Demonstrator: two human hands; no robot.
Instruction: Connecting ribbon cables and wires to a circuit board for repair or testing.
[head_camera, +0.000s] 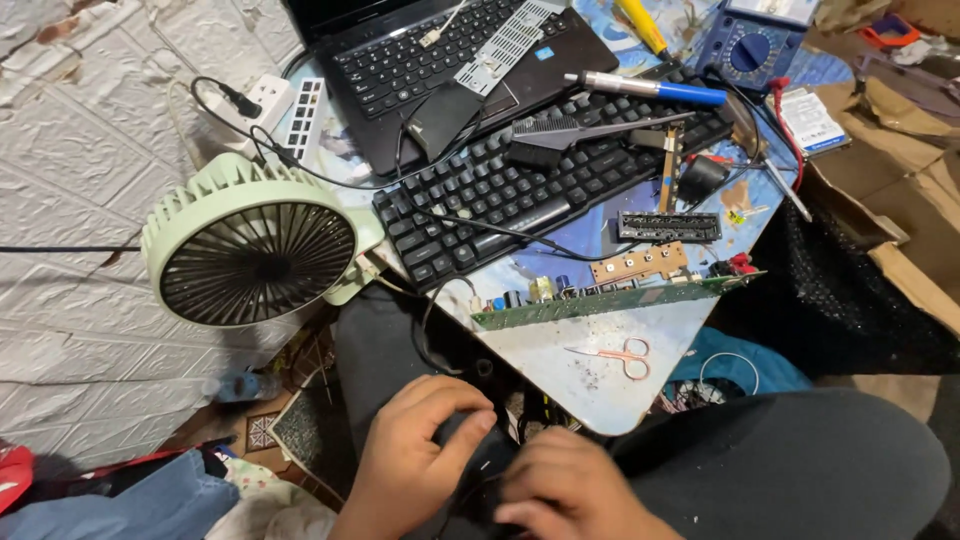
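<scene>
Both hands (490, 470) around small black object (478, 462)

The one camera sits on the person's head and looks steeply down, close above both hands, with the messy table (590, 370) just beyond.

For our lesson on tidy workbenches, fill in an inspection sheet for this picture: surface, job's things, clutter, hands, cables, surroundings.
Surface: small worn table, speckled with debris.
Job's things: dark object held low in the lap by both hands; its kind cannot be told.
Clutter: green circuit board, scissors, black keyboard, laptop, blue multimeter, blue-handled tool.
Hands: left hand and right hand both grip the dark object.
Cables: black cables cross the keyboard from a white power strip.
Surroundings: green fan, cardboard, embossed white wall.
</scene>
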